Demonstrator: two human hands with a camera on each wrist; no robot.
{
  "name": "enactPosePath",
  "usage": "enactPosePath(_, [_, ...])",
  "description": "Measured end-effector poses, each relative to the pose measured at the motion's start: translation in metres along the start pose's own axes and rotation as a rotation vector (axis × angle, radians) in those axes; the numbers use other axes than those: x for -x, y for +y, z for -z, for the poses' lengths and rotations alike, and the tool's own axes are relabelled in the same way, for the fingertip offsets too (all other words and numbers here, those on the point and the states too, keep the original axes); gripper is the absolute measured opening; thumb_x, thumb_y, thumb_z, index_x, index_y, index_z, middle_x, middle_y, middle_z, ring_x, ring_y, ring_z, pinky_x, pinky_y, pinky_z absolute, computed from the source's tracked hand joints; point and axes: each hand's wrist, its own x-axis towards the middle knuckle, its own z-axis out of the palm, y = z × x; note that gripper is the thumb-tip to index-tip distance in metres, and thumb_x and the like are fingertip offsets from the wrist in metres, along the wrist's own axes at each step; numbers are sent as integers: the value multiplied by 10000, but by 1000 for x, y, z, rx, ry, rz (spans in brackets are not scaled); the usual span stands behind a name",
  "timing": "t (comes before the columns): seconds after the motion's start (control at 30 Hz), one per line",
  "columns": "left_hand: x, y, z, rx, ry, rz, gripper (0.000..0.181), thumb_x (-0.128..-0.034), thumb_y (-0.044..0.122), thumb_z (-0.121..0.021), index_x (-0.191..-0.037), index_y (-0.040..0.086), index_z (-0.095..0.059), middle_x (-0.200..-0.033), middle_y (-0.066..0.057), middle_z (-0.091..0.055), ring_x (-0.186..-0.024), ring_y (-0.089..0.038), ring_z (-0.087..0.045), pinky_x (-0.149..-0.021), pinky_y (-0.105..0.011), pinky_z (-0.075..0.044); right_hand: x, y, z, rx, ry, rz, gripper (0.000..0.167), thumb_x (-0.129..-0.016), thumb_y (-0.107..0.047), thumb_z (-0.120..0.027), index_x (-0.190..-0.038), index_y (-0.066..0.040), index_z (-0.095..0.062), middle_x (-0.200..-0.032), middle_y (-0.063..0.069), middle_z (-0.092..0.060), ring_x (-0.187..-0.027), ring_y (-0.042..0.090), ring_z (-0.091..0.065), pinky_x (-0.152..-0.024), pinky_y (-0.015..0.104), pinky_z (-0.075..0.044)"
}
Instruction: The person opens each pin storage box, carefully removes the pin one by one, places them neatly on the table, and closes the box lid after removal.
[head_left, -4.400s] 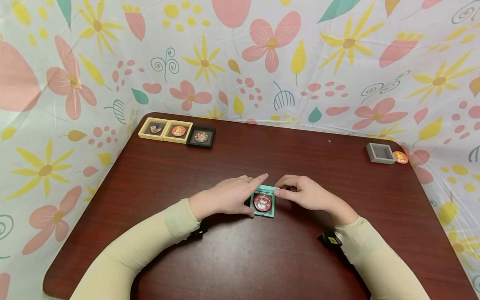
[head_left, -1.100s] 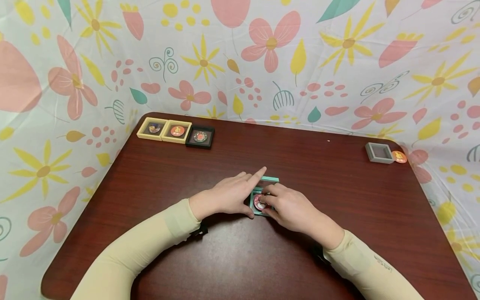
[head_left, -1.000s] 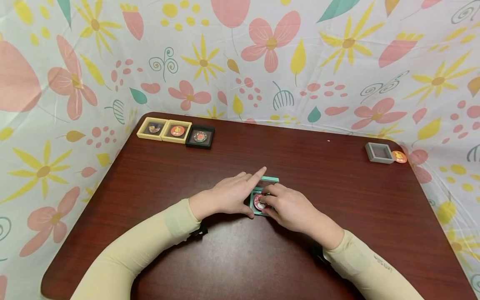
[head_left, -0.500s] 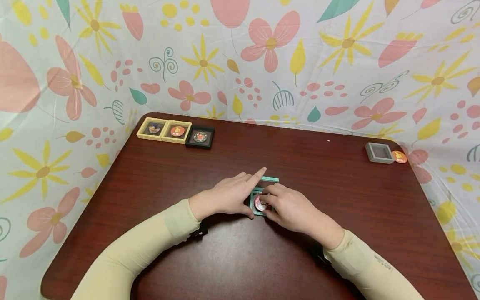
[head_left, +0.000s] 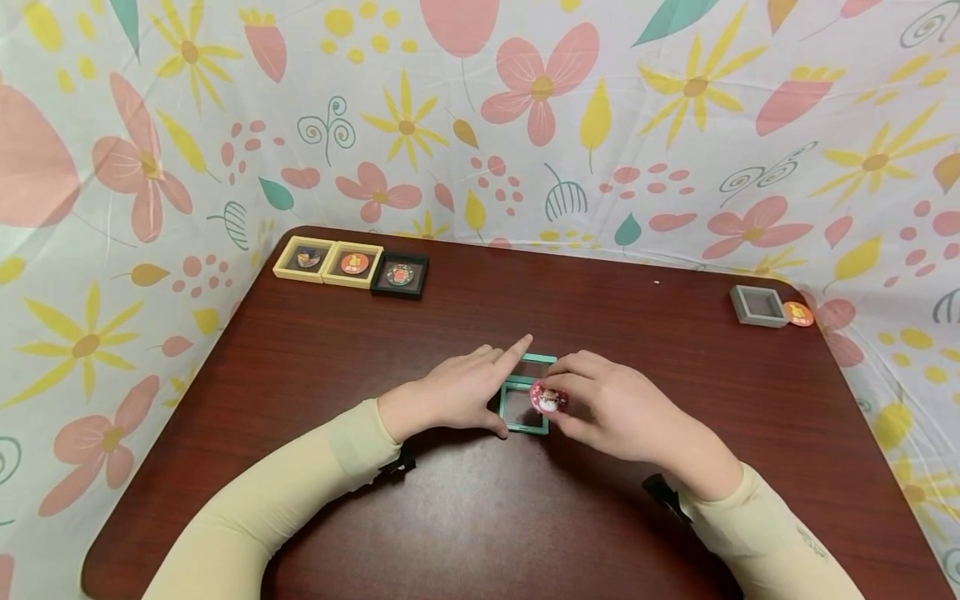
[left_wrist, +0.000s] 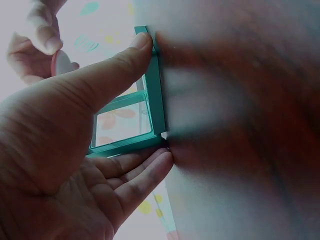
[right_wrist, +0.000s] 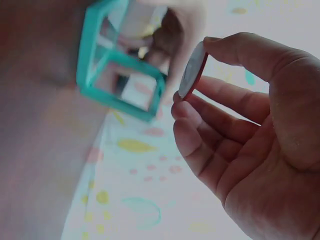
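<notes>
Red badge (head_left: pixel 547 397) has left the teal case (head_left: pixel 525 430); right grip (head_left: pixel 624 408) pinches its rim, so keep left grip (head_left: pixel 459 390) clamping the teal case.

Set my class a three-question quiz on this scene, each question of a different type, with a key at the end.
1. Multiple choice: What is the right hand holding?
A) The grey frame
B) The round red badge
C) The orange badge

2. True or false: The teal case in the left hand is open.

3. Count: How many pale yellow frames stand in the row with the black frame?

Key:
1. B, pinched between thumb and fingers.
2. True.
3. Two.
</notes>
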Motion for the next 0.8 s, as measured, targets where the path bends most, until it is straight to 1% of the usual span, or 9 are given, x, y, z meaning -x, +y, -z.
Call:
enactPosePath(0.17, [1,-1,-1,-2,-1,-8,1441,-799,549,-1003,-1803,123,-62,-1478,-97,-645,-1355,-268,-579,-1001,-418,-580,5,16,15,1,55,-33,360,-872,-177,-915,-1207,-89,-818,-1230,-9,-720,-1108,165,-684,-868,412,-601])
enactPosePath(0.3, [1,-2,0,3,0,-6,1442,-794,549,-1006,-1802,122,-67,-1485,-94,-645,-1370,-263,-571,-1027,-418,-571,10,38,24,27,77,-99,341,-869,-163,-909,-1192,-99,-819,-1208,-23,-726,-1127,167,-676,-908,389,-558])
enactPosePath(0.4, [1,-2,0,11,-2,-2,1438,-793,540,-1009,-1799,110,-76,-1508,-87,-636,-1385,-257,-560,-1042,-415,-563,14,58,27,40,87,-163,336,-863,-129,-903,-1186,-91,-820,-1188,-1,-732,-1083,189,-680,-887,413,-546])
enactPosePath(0.5, [2,-2,0,13,-4,6,1440,-794,534,-1011,-1799,110,-72,-1534,-81,-623,-1400,-251,-548,-1048,-412,-561,21,81,30,42,78,-252,334,-866,-109,-905,-1188,-78,-821,-1176,19,-734,-993,196,-687,-840,428,-547])
enactPosePath(0.6, [2,-1,0,14,-10,12,1443,-797,535,-1008,-1802,127,-56,-1542,-76,-618,-1402,-245,-543,-1045,-411,-562,32,106,32,44,49,-367,310,-889,-114,-900,-1189,-80,-826,-1164,24,-734,-932,187,-691,-818,422,-540])
enactPosePath(0.7, [2,0,0,15,-17,12,1442,-803,541,-1002,-1804,142,-44,-1542,-78,-616,-1408,-249,-538,-1044,-414,-562,47,132,34,49,14,-481,290,-924,-141,-884,-1201,-76,-828,-1170,51,-740,-948,216,-710,-846,465,-541])
enactPosePath(0.8, [1,1,1,15,-17,7,1435,-807,539,-1000,-1803,134,-49,-1545,-85,-614,-1416,-256,-536,-1049,-417,-559,63,159,37,57,-12,-576,299,-948,-168,-867,-1215,-42,-817,-1182,125,-746,-988,306,-725,-883,556,-537])
